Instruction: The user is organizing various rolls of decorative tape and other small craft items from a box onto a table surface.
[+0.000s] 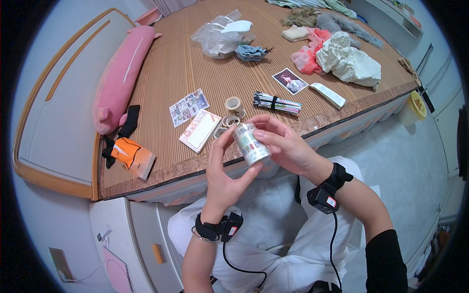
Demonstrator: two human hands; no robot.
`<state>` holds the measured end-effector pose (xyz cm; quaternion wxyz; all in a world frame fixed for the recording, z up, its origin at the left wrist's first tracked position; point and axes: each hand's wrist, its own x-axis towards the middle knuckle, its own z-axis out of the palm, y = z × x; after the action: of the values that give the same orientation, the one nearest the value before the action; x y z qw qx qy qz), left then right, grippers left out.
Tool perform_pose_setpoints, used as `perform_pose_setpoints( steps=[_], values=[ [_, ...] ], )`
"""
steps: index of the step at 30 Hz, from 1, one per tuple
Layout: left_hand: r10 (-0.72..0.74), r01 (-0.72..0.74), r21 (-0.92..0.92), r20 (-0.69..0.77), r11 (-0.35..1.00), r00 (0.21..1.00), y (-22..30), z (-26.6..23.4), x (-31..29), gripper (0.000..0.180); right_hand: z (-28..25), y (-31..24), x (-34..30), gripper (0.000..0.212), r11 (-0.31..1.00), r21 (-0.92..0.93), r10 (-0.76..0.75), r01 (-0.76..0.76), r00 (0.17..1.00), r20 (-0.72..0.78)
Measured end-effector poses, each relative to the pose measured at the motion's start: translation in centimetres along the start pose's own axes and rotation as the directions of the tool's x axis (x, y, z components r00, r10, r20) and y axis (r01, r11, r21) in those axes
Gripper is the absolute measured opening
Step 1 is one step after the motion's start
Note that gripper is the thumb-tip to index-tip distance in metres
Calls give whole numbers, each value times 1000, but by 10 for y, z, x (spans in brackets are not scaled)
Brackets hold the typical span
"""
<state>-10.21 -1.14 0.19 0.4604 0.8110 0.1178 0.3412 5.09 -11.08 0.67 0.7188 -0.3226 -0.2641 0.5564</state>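
Between my two hands, just in front of the mat's near edge, a stack of patterned washi tape rolls point(250, 144) is tilted, forming a pale cylinder. My left hand point(222, 171) holds it from the left, thumb at its lower end and fingers by its upper left side. From the right, my right hand point(288, 147) grips it with the thumb on its top side; some fingertips are hidden behind. Just beyond the stack, loose tape rolls point(233, 104) lie on the mat. Beside them are a note pad point(200, 131) and a sticker sheet point(189, 107).
A strapped bundle of pens point(277, 103), a photo card point(290, 81) and a white slim packet point(328, 95) lie on the bed mat point(161, 97). An orange pouch point(131, 156) and long pink plush point(124, 73) are left. Plastic bags point(222, 39) and crumpled cloth point(348, 61) lie farther back.
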Motion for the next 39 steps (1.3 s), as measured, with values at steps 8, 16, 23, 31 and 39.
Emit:
perform_pose_setpoints(
  steps=[8,16,23,31,39],
  values=[
    [113,-105,106,-75,989,991,4,0,3,77,3,0,0,41,1000,-7,-7,7,1000,25],
    [180,-156,228,-92,961,979,-2,1,5,74,6,1,-1,57,953,-304,-11,7,1000,-12],
    [89,-79,125,-75,989,993,3,4,5,81,-3,5,4,63,868,-471,-166,157,986,23],
    [62,-45,161,-106,986,992,0,1,7,69,-22,14,14,63,802,-559,-238,210,971,23],
    [57,64,590,-184,805,981,-26,-27,20,53,-58,2,26,56,596,-776,-385,207,922,-50]
  ],
)
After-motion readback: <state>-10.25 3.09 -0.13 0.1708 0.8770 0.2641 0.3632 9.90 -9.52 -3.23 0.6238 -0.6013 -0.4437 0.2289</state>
